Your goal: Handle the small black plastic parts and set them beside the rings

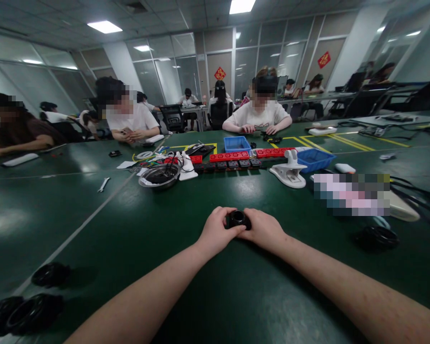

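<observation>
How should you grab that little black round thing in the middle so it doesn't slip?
Hold the small black ring part by its curved outer rim, one side each, as the left hand and right hand do now. It is round and short with an open hole facing up, so fingers coming in level from left and right can pinch the rim and leave the top free above the green table.

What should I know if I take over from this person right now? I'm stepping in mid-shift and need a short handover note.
Left hand and right hand both grip one small black ring-shaped part, held just above the green table in front of the body.
More black ring parts lie at the near left edge; another black ring lies to the right.
A metal bowl and red and black blocks sit further back.
Done or left: cannot tell from this view; the part is in hand, not set down.
</observation>
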A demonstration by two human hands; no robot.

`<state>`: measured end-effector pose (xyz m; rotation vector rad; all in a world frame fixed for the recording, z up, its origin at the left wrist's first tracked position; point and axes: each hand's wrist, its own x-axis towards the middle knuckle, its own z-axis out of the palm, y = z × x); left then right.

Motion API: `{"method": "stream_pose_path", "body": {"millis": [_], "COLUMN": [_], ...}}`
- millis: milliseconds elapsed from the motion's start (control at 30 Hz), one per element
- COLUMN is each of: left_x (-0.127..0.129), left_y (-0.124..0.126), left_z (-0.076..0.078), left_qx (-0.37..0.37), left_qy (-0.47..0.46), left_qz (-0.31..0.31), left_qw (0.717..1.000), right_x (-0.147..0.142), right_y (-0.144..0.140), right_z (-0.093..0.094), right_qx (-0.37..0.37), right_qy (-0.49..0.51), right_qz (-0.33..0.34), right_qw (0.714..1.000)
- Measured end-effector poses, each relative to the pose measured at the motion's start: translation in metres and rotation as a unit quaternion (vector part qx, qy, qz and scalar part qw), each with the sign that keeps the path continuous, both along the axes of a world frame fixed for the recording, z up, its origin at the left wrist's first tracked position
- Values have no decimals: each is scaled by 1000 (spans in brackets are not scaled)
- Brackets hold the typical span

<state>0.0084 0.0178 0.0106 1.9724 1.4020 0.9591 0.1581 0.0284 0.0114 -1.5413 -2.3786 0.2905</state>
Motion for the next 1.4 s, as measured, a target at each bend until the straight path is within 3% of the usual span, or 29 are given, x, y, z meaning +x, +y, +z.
{"method": "stream_pose_path", "body": {"millis": [167,400,867,1167,1400], "left_x": [-6,-8,-6,-6,-3], "left_y": [8,7,4,6,1], "left_z": [-4,1,2,1,4], "left_qx": [-13,-12,21,-9,-7], "left_qy": [-25,-13,-10,-14,7], "left_qz": [-74,-100,-98,-89,-60], "left_qw": [997,995,995,996,998], "right_x": [10,23,25,24,17], "right_y": [11,23,27,25,21], "right_z": [1,10,3,6,2], "right_qx": [-72,-248,-261,-256,-235], "right_qy": [108,197,206,202,205], "right_qz": [106,205,193,187,112], "right_qw": [986,926,923,927,943]}}
